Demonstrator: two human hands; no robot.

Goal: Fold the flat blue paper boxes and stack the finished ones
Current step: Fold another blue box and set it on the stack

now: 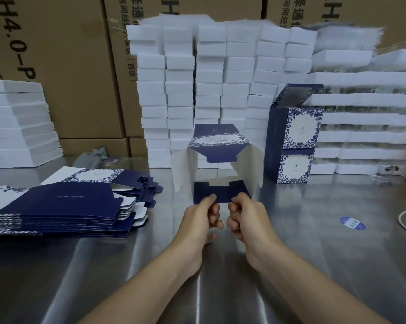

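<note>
A half-opened blue paper box stands in the middle of the steel table, its open end facing me with white inner walls showing. My left hand and my right hand each pinch the near edge of its dark blue bottom flap, thumbs on top. A pile of flat blue boxes lies at the left. Two finished blue boxes stand stacked at the right, the upper one with its lid flap raised.
White foam blocks are stacked high behind the box, more at the left and right. Brown cartons form the back wall. A grey cloth, a blue oval sticker and a cord lie on the table.
</note>
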